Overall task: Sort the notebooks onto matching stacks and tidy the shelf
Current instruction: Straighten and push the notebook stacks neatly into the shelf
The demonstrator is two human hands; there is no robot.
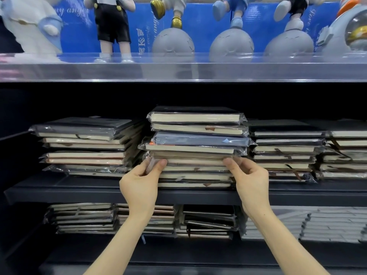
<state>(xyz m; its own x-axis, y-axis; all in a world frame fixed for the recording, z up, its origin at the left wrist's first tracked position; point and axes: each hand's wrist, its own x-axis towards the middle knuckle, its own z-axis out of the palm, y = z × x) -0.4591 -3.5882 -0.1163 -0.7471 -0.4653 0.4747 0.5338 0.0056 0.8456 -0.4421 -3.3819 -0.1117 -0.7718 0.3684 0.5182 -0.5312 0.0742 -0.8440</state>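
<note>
Middle shelf (83,192), dark, front edge facing the camera. Holds four stacks of plastic-wrapped notebooks, lying flat, page edges outward.

Centre stack (195,147): tallest of the four, standing at the front edge. Upper notebooks sit slightly askew; one blue-grey cover (200,140) shows partway down, dark covers above it, pale and brownish ones below.

Left hand (142,185): at the left end of the centre stack, about mid-height. Thumb and fingers pinched on the wrap and the end of a notebook there.

Right hand (251,180): at the right end of the same stack, at a like height. Thumb pressed to the page edges, fingers curled round the stack's end; clamped on the notebooks at that level. Both forearms reach up from the bottom edge of view.

Left stack (83,147): near the shelf's left end, dark cover on top, a pink-edged notebook low down, bottom notebook jutting forward and right. Close beside the centre stack.

Right stack (284,149): dark covers, ribbon markers hanging over the page edges; touching or just beside the centre stack, cannot tell which.

Far-right stack (345,153): cut by the right edge of view.

Lower shelf (139,253): further stacks, dark notebooks (208,221) at centre, pale spiral-bound pads (329,225) at right.

Top shelf (178,72): clear front rail, a row of figurines (172,42) on grey domes, blue box panels behind.
</note>
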